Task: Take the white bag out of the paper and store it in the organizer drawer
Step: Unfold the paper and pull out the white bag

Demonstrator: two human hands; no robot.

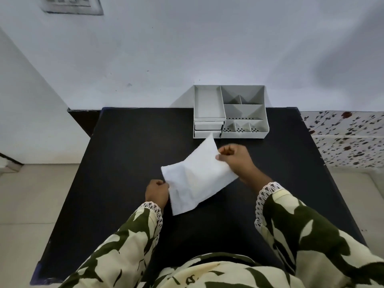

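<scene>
A folded white paper is lifted above the middle of the black table, with a faint cream shape showing through it. My left hand pinches its lower left edge. My right hand pinches its upper right edge. The white bag itself is not clearly visible; it seems wrapped inside the paper. The grey organizer stands at the table's far edge against the wall, with two small drawers stacked at its front left, both shut.
The organizer has several open compartments on its top and right side. A white wall rises right behind the table. Tiled floor lies to the left, and a floral-patterned cloth to the right.
</scene>
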